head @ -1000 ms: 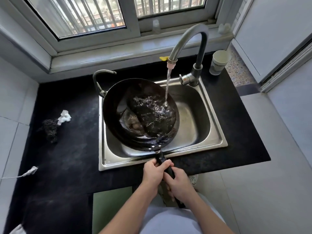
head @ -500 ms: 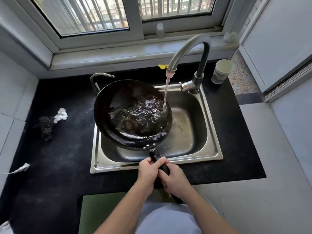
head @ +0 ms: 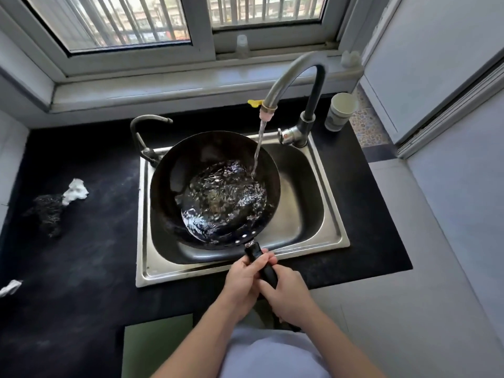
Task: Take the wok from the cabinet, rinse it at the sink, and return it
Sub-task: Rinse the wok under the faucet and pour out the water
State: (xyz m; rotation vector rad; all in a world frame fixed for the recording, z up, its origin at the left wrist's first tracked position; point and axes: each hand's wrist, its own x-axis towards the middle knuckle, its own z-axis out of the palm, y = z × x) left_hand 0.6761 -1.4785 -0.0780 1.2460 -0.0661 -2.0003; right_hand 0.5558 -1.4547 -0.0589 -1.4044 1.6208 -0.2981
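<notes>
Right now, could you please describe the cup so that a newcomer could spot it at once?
Start at the stainless steel sink and follow its tall curved faucet rightwards. The white paper cup stands upright on the black countertop, the only drinking vessel there.

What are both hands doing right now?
Left hand: closed on the wok handle, nearer the wok.
Right hand: closed on the same handle, farther back.

One wok point(head: 174, 184), two taps point(head: 294, 75), one cup point(head: 339, 111), two hands point(head: 242, 279)
</notes>
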